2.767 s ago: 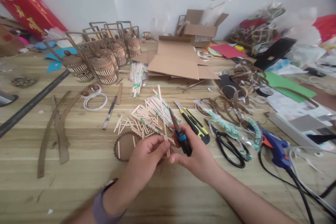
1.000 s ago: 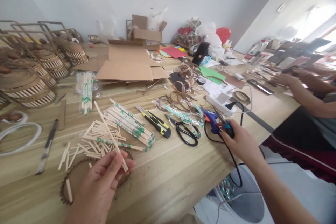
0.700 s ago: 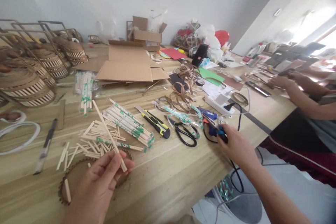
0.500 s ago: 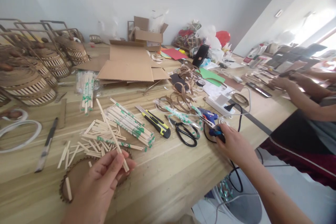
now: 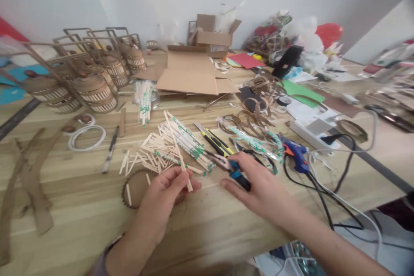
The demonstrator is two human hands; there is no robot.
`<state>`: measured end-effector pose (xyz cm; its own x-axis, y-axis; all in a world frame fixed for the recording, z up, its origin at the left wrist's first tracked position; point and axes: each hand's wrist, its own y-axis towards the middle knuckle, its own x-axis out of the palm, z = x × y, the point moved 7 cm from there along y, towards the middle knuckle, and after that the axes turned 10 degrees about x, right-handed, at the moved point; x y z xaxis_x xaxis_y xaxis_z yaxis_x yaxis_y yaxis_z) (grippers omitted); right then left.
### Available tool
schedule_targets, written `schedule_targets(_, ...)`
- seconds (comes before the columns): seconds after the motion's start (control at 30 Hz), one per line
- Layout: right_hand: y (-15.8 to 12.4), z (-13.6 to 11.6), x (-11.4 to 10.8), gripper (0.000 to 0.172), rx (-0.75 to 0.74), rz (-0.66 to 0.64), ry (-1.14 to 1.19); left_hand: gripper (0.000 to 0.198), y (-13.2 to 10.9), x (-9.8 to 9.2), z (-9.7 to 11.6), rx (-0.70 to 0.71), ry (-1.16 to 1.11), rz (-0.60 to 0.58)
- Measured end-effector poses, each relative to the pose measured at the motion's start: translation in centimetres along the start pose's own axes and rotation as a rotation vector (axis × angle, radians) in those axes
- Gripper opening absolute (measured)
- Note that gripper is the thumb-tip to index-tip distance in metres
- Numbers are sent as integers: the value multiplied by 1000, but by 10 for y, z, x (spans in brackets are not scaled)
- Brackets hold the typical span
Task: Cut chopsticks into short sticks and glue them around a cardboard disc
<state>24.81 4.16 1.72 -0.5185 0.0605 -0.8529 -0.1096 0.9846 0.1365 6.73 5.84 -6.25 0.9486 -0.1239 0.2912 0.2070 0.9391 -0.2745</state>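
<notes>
Between the thumb and fingers of my left hand [image 5: 168, 194] is a wooden chopstick [image 5: 176, 146], slanting up and away. My right hand [image 5: 258, 185] grips a pair of pliers [image 5: 231, 168] with blue and black handles, its jaws pointing left toward the chopstick but apart from it. Under my left hand lies a round brown cardboard disc [image 5: 137, 189] with a ridged rim and a few short sticks on it. Behind it are a pile of short cut sticks [image 5: 155, 153] and wrapped chopsticks [image 5: 190, 140]. A yellow and black utility knife [image 5: 215, 138] lies just beyond the pliers.
Several small barrel-shaped baskets [image 5: 97, 90] stand at the back left. Flattened cardboard [image 5: 190, 75] lies at the back. On the right are a blue glue gun [image 5: 297, 155], its cables, and a white power strip [image 5: 313, 136]. Brown strips [image 5: 35, 189] lie at left.
My right hand has lifted the pliers from beside the glue gun and brought them left, nearer the chopstick. My left hand keeps its hold. The view has turned left.
</notes>
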Motion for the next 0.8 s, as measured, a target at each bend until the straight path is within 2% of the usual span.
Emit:
schedule_targets(0.07,8,-22,20,29,-54,-81,92,40,1,2,1,9,-25,-18)
schedule_targets(0.17,17,-37,37,36,-88,-115,138,37,3,5,3,49,-80,-48)
schedule_targets(0.37,25,-36,44,37,-87,-84,147,33,2,9,5,47,-114,-49)
schedule_targets(0.5,25,-34,48,36,-40,-128,191,32,1,10,5,53,-87,-37)
schedule_targets(0.57,24,-32,49,35,21,-214,236,32,0,10,5,53,-62,-48)
schedule_targets(0.7,13,-19,43,24,217,-518,353,31,0,8,7,51,39,-80)
schedule_targets(0.8,3,-4,32,23,373,-700,463,31,-1,8,9,26,92,-98)
